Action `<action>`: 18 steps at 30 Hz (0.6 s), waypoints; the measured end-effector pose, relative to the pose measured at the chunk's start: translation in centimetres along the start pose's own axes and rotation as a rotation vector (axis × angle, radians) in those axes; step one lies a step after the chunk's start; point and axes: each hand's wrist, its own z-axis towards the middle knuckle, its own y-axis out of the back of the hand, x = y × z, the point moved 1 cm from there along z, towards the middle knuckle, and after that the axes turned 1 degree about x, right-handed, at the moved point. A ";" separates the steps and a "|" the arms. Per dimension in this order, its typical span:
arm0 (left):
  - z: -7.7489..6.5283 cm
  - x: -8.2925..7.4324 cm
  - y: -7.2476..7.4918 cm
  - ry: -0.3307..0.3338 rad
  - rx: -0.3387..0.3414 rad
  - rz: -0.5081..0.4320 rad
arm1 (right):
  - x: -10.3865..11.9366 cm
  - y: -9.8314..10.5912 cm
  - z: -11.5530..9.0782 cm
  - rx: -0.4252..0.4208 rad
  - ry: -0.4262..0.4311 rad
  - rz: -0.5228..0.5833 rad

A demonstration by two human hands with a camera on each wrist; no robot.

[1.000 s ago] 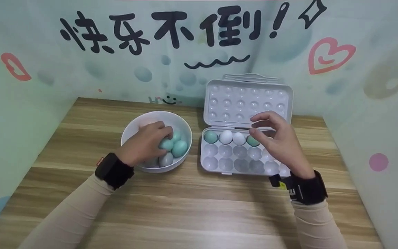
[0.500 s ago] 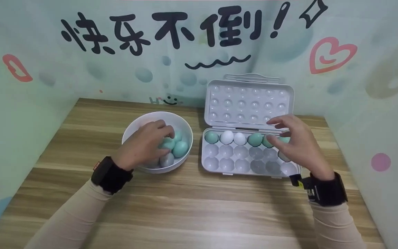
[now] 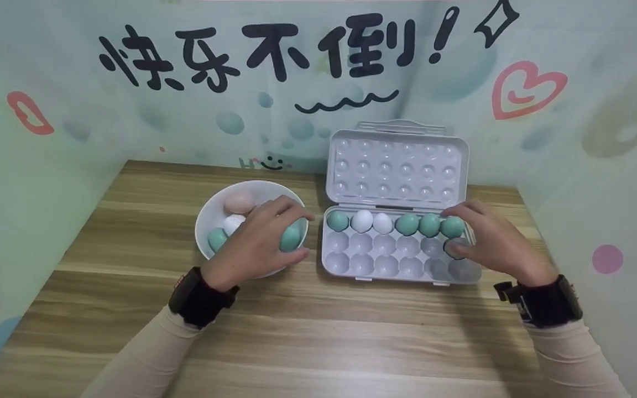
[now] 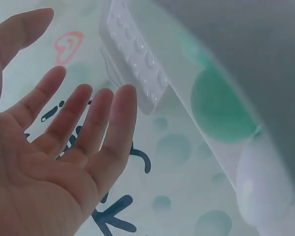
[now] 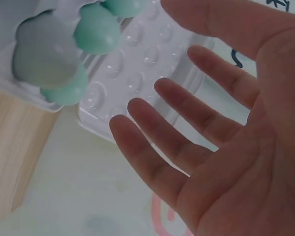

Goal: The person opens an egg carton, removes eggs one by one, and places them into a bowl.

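Honestly, both hands looked loose. The left hand hung over the white bowl, fingers relaxed and slightly apart, arched near a green egg; the wrist view showed a bare palm, so no pinch there. The right hand was spread at the right end of the carton, thumb near a greyish egg in the middle row. Couldn't tell if they touched, but that palm was bare too.

For lifting from the bowl, I reckon thumb plus 2 or 3 fingertips around the egg's fat middle was the way, squeezing lightly since the shells looked smooth. A pinkish egg and a white egg lay farther left, so straight up probably beat dragging.

Carton side, the back row of 6 eggs was full, so fingers were best kept off it. Bowl and carton sat side by side on the desk, lid tipped up behind.
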 end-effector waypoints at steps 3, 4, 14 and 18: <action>0.2 -0.4 -0.7 0.015 -0.003 -0.019 | -0.6 -0.3 0.0 0.029 0.037 -0.027; 0.3 -0.5 -0.9 0.024 -0.002 -0.031 | -0.8 -0.4 0.0 0.038 0.048 -0.038; 1.1 -1.3 -3.1 0.043 -0.027 -0.156 | -2.3 -1.7 0.0 0.082 0.114 -0.082; 1.2 -1.4 -3.7 0.046 -0.035 -0.168 | -2.7 -2.2 0.0 0.085 0.145 -0.083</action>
